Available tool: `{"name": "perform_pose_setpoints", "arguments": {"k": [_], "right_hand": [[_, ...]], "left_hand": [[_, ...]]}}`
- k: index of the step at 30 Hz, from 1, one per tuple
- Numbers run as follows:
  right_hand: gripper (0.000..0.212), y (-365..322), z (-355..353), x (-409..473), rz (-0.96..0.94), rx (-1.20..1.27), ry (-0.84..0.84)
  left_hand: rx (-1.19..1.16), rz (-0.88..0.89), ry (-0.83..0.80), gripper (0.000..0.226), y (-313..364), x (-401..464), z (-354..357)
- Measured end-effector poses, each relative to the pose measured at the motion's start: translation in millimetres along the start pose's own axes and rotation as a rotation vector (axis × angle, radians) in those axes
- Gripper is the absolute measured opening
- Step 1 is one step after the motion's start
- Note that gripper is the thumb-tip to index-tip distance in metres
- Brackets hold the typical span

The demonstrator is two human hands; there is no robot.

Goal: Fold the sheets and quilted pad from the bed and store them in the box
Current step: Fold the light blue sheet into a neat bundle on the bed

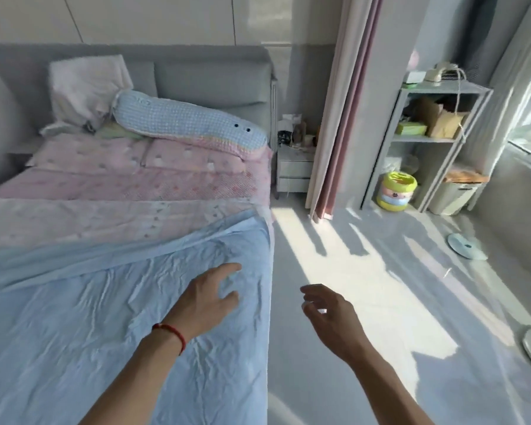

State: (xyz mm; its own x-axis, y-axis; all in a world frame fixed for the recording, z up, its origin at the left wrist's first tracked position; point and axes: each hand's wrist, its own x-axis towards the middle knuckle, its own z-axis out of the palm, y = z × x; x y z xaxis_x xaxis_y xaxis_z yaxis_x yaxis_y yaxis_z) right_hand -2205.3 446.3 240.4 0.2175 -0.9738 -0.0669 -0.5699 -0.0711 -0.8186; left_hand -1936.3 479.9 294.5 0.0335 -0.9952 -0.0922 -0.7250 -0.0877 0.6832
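Note:
A wrinkled light blue sheet (89, 317) covers the near half of the bed, its far edge folded back in a band. Beyond it lies a pink quilted pad (129, 185) with small prints, reaching to the headboard. My left hand (207, 297), with a red string at the wrist, hovers over the blue sheet near the bed's right edge, fingers spread and empty. My right hand (328, 314) hangs over the floor just right of the bed, fingers loosely curled, holding nothing. No storage box is identifiable in view.
A long blue checked bolster (190, 121) and a white pillow (86, 87) lean at the grey headboard. A white nightstand (295, 170), pink curtain (344, 118), grey shelf unit (436, 142) and a colourful bucket (397, 191) stand right. Sunlit floor (365, 286) lies beside the bed.

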Motion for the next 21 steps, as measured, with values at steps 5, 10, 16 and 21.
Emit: {"name": "perform_pose_setpoints", "arguments": {"k": [5, 10, 16, 21], "right_hand": [[0.028, -1.8, 43.0, 88.3, -0.073, -0.04, -0.217], [0.028, 9.6, 81.3, 165.8, -0.067, -0.149, -0.326], [0.029, 45.2, 98.3, 297.6, 0.014, -0.323, -0.47], [0.03, 66.9, 132.5, 471.4, 0.05, -0.343, -0.458]], "left_hand": [[-0.077, -0.124, 0.078, 0.057, -30.7, 38.9, 6.9], [-0.139, -0.267, 0.105, 0.058, -63.1, 117.2, 12.2], [-0.124, -0.382, 0.118, 0.057, -94.2, 207.2, 11.1], [-0.044, -0.488, 0.137, 0.055, -128.5, 306.8, -15.0]]}}
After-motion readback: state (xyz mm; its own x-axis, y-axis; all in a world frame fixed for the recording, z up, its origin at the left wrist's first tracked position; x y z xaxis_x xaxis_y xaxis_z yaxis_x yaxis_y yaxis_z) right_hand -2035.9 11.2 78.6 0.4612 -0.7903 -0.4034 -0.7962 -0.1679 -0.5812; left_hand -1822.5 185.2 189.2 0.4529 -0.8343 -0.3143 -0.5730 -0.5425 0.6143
